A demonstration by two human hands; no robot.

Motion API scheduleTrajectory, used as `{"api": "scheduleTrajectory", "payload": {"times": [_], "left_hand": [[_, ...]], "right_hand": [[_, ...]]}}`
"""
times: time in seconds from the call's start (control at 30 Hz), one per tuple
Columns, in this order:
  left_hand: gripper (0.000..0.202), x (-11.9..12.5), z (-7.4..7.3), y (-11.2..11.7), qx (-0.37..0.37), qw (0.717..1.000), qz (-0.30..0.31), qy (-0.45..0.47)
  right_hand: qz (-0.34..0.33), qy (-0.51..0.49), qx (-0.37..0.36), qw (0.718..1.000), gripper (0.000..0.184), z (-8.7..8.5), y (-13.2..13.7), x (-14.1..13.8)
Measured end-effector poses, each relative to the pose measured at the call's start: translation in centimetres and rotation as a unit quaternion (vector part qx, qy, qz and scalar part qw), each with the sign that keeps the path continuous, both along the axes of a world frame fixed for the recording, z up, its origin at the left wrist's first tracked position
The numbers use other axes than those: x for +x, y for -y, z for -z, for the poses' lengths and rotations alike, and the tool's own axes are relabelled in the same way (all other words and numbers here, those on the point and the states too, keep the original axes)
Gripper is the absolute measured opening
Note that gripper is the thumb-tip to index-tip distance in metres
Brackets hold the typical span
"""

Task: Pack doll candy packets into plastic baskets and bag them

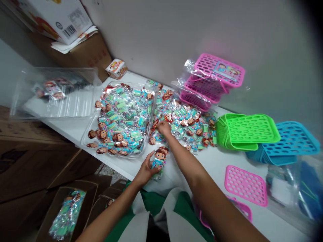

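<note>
A small stack of clear packets with a cartoon child figure (pixel 159 155) is held upright by my left hand (pixel 145 170), thumb in front and fingers at the side. My right hand (pixel 164 128) is closed at the left side of a loose pile of similar cartoon packets (pixel 185 116). Its fingertips are down among the packets, and what they pinch is hidden. Left of the pile, a clear plastic tray (pixel 84 134) is heaped with more packets. The packets show brown-haired and red-haired figures with blue and green parts.
At right stand pink baskets (pixel 219 70), green baskets (pixel 252 129) and blue baskets (pixel 295 139). A pink lattice panel (pixel 246 185) lies nearer me. At left are a clear tray (pixel 55 104), a small box (pixel 116 69) and cartons (pixel 83 53). Packets fill a low carton (pixel 67 215).
</note>
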State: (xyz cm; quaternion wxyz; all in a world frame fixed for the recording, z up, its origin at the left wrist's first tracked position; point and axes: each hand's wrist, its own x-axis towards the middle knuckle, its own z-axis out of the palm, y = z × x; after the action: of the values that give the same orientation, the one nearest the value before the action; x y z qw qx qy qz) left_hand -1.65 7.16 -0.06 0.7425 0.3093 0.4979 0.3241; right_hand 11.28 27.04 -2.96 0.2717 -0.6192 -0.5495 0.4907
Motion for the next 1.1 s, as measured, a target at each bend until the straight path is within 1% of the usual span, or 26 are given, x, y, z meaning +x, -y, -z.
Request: {"api": "scheduleTrajectory", "payload": {"times": [0.07,0.1,0.13,0.17,0.2,0.23,0.3,0.33,0.37,0.4,0.43,0.47,0.5,0.53,0.57,0.6,0.63,0.7,0.73,0.77,0.83,0.87,0.93,1.0,1.03,1.1], "left_hand": [[0.048,-0.6,-0.2,-0.3,0.039,0.998,0.032,-0.049],[0.040,-0.8,-0.5,-0.5,0.072,0.992,0.055,-0.082],[0.034,-0.9,-0.8,-0.8,0.116,0.983,0.077,-0.119],[0.029,-0.9,-1.2,-1.1,0.166,0.969,0.096,-0.154],[0.024,-0.8,-1.8,-1.5,0.219,0.952,0.110,-0.185],[0.019,-0.5,-2.3,-1.9,0.268,0.933,0.121,-0.210],[0.012,0.1,-3.4,-2.7,0.337,0.901,0.147,-0.229],[0.010,0.4,-3.8,-3.0,0.350,0.895,0.165,-0.221],[0.011,0.7,-4.1,-3.2,0.345,0.899,0.180,-0.200],[0.013,0.9,-4.2,-3.2,0.322,0.912,0.190,-0.170],[0.016,1.0,-4.2,-3.2,0.286,0.929,0.192,-0.135],[0.021,1.0,-4.0,-3.0,0.242,0.948,0.183,-0.099],[0.025,0.9,-3.7,-2.8,0.198,0.964,0.163,-0.067],[0.031,0.8,-3.4,-2.4,0.158,0.977,0.135,-0.042],[0.039,0.7,-3.0,-2.0,0.123,0.987,0.104,-0.020],[0.048,0.5,-2.6,-1.6,0.092,0.993,0.076,0.000],[0.058,0.3,-2.1,-1.3,0.062,0.997,0.050,0.020],[0.069,0.1,-1.3,-0.6,0.009,0.999,0.003,0.051],[0.067,0.1,-0.9,-0.3,-0.014,0.998,-0.017,0.058],[0.060,0.1,-0.4,-0.1,-0.033,0.997,-0.038,0.059],[0.046,0.3,0.6,0.3,-0.070,0.993,-0.077,0.056],[0.043,0.5,1.1,0.4,-0.087,0.990,-0.097,0.057],[0.044,1.0,2.2,0.4,-0.122,0.983,-0.123,0.061],[0.046,1.5,3.0,0.2,-0.147,0.978,-0.138,0.060],[0.047,1.7,3.2,0.1,-0.155,0.976,-0.142,0.059],[0.048,2.0,3.4,-0.2,-0.166,0.973,-0.148,0.060]], "right_hand": [[0.026,0.024,0.024,0.999,0.011,-0.3,0.6,1.8],[0.021,0.038,0.048,0.998,0.009,-0.8,1.2,3.3],[-0.001,0.056,0.083,0.995,0.007,-1.6,2.1,4.9],[-0.049,0.072,0.121,0.989,0.005,-2.6,3.0,6.5],[-0.123,0.082,0.136,0.980,0.003,-3.9,4.1,8.0],[-0.205,0.091,0.131,0.966,0.001,-5.2,5.3,9.2],[-0.355,0.080,0.085,0.928,0.001,-8.0,7.3,10.6],[-0.407,0.058,0.056,0.910,0.002,-9.1,8.1,10.8],[-0.439,0.029,0.032,0.897,0.003,-9.9,8.5,10.8],[-0.453,-0.001,0.014,0.892,0.006,-10.3,8.6,10.6],[-0.448,-0.022,0.007,0.894,0.011,-10.2,8.5,10.3],[-0.426,-0.023,0.012,0.904,0.017,-9.8,8.0,9.9],[-0.394,0.001,0.032,0.919,0.022,-8.9,7.3,9.4],[-0.356,0.053,0.063,0.931,0.026,-7.8,6.5,8.8],[-0.316,0.127,0.099,0.935,0.027,-6.5,5.6,8.3],[-0.283,0.213,0.134,0.926,0.026,-5.2,4.8,7.7],[-0.263,0.294,0.162,0.904,0.028,-3.9,4.1,7.2],[-0.271,0.408,0.188,0.851,0.032,-1.8,3.1,6.6],[-0.286,0.434,0.190,0.833,0.032,-1.0,2.8,6.6],[-0.301,0.445,0.191,0.822,0.031,-0.6,2.7,6.7],[-0.312,0.442,0.193,0.819,0.030,-0.2,2.4,7.3],[-0.308,0.437,0.198,0.821,0.031,-0.2,2.3,7.7],[-0.296,0.427,0.205,0.830,0.033,-0.4,2.3,8.4],[-0.270,0.404,0.211,0.848,0.032,-0.8,2.8,8.7],[-0.242,0.386,0.210,0.865,0.033,-1.0,3.5,8.7],[-0.166,0.323,0.171,0.916,0.038,-1.1,5.9,8.3]]}}
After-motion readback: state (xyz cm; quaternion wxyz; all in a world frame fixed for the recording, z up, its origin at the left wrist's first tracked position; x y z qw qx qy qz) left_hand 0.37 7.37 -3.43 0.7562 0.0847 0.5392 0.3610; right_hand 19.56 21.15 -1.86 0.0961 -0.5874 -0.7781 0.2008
